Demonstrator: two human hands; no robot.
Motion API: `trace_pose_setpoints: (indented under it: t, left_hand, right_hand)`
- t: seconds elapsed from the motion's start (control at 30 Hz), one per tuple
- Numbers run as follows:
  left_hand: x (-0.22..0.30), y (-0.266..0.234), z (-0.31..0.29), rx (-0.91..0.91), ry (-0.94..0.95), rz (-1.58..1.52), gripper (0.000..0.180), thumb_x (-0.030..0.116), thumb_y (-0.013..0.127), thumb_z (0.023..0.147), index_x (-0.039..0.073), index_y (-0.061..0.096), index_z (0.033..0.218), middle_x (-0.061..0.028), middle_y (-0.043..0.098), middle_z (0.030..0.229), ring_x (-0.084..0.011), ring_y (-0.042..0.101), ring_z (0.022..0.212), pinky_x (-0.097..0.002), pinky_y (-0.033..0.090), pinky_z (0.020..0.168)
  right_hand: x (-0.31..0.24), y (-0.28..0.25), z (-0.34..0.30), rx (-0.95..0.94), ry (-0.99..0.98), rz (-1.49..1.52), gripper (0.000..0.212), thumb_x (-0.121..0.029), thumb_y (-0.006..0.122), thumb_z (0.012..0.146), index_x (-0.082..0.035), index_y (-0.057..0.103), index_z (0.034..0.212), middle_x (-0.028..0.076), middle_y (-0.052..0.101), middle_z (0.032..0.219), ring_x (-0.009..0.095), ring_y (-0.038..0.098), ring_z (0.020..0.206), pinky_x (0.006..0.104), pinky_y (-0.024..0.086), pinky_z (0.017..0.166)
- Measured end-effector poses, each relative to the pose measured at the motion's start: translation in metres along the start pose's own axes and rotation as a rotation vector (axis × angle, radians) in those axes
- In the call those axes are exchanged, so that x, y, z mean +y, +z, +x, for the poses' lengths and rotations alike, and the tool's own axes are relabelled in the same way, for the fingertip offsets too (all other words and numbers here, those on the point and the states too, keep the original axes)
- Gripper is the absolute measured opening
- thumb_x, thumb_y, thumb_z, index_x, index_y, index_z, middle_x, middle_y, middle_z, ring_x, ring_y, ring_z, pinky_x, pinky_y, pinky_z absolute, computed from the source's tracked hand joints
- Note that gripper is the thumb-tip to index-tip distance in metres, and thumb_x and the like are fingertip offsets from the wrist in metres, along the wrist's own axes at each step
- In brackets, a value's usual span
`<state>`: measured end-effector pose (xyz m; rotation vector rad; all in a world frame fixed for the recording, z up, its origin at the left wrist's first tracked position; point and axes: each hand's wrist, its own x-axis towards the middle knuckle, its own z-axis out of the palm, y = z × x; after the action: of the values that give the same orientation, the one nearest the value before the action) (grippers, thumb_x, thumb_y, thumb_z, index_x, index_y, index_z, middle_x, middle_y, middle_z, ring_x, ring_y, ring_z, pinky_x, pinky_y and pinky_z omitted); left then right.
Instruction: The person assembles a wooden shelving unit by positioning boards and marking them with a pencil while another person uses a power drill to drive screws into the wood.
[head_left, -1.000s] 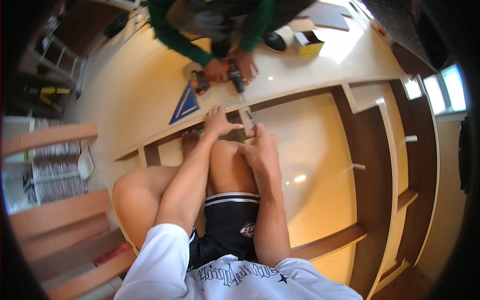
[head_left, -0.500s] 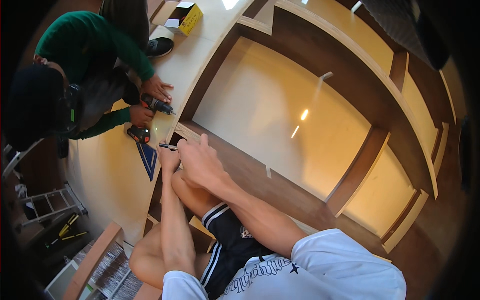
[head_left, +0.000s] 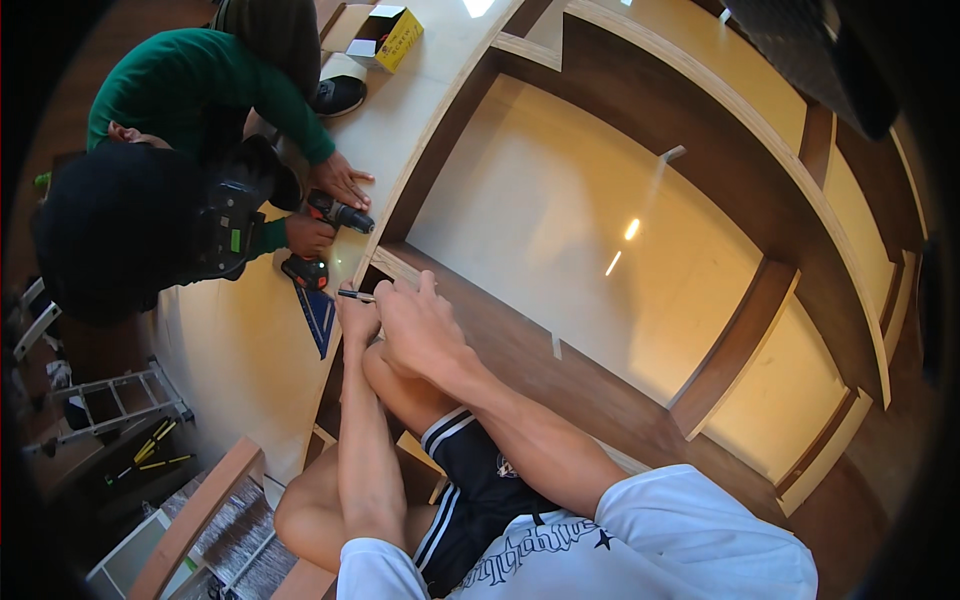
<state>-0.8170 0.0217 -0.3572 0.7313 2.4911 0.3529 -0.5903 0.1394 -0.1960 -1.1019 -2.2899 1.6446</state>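
Observation:
My right hand (head_left: 418, 318) is closed on a slim dark pen (head_left: 356, 295) with a metallic part, held sideways across the front of my left hand. My left hand (head_left: 358, 318) is right beside it, its fingers curled in; whether it grips anything is hidden by the pen and the right hand. Both hands are over my raised knee, near the corner of a wooden frame (head_left: 395, 265). Just beyond them, a co-worker in green sleeves holds a cordless drill (head_left: 338, 212) against the panel edge and rests the other hand (head_left: 342, 182) flat on the pale board.
A blue triangular square (head_left: 318, 318) lies on the pale board (head_left: 235, 330) beside the drill. An open yellow box (head_left: 400, 42) stands at the back. Brown wooden partitions (head_left: 735, 345) divide the frame to my right. A ladder (head_left: 120, 400) lies at the lower left.
The whole view has shifted slightly to the right. The co-worker's head has leaned in, and the drill's chuck is closer to the panel edge. My hands keep nearly the same pose.

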Motion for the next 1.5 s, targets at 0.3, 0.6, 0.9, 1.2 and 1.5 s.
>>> trace_pose_setpoints:
  t: [0.3,0.6,0.9,1.2,1.5]
  left_hand:
    - [0.008,-0.002,-0.004,0.003,0.005,0.041,0.093,0.04,0.086,0.081,-0.005,0.048,0.152,-0.0295,0.053,0.152,-0.0469,0.05,0.143,-0.049,0.039,0.122]
    - [0.007,0.0,-0.006,0.041,0.056,0.071,0.088,0.04,0.087,0.079,-0.005,0.052,0.147,-0.0278,0.055,0.146,-0.047,0.052,0.138,-0.0501,0.042,0.118]
    - [0.007,0.005,-0.013,0.057,0.046,0.163,0.098,0.035,0.09,0.072,-0.003,0.047,0.151,-0.026,0.053,0.148,-0.0458,0.048,0.141,-0.0491,0.04,0.12]
    - [0.024,-0.067,-0.011,-0.433,-0.031,0.424,0.103,0.037,0.091,0.076,0.008,0.043,0.163,-0.0208,0.046,0.165,-0.0402,0.043,0.154,-0.0485,0.04,0.125]
    - [0.019,-0.189,-0.002,-0.537,0.086,0.745,0.082,0.031,0.089,0.081,0.009,0.055,0.152,-0.0183,0.065,0.143,-0.0393,0.064,0.131,-0.046,0.052,0.11]
  right_hand:
    - [0.0,0.0,-0.001,0.018,-0.004,-0.005,0.03,-0.003,0.073,0.079,0.002,0.062,0.106,0.024,0.068,0.116,0.049,0.057,0.118,0.057,0.057,0.094]
    - [0.003,0.005,-0.001,0.043,-0.012,0.004,0.027,-0.003,0.072,0.08,0.001,0.063,0.106,0.022,0.068,0.116,0.048,0.057,0.117,0.0555,0.058,0.095]
    - [0.0,-0.003,0.002,-0.065,0.07,-0.007,0.033,-0.01,0.081,0.078,-0.006,0.064,0.106,0.019,0.067,0.118,0.045,0.057,0.119,0.0559,0.054,0.098]
    - [0.008,-0.003,0.011,-0.031,0.055,-0.119,0.051,-0.016,0.09,0.074,-0.007,0.058,0.112,0.021,0.061,0.121,0.045,0.058,0.119,0.0536,0.052,0.1]
    - [0.017,0.005,0.013,-0.003,-0.009,-0.149,0.059,-0.018,0.089,0.07,0.001,0.055,0.114,0.027,0.062,0.115,0.048,0.06,0.111,0.0513,0.053,0.095]
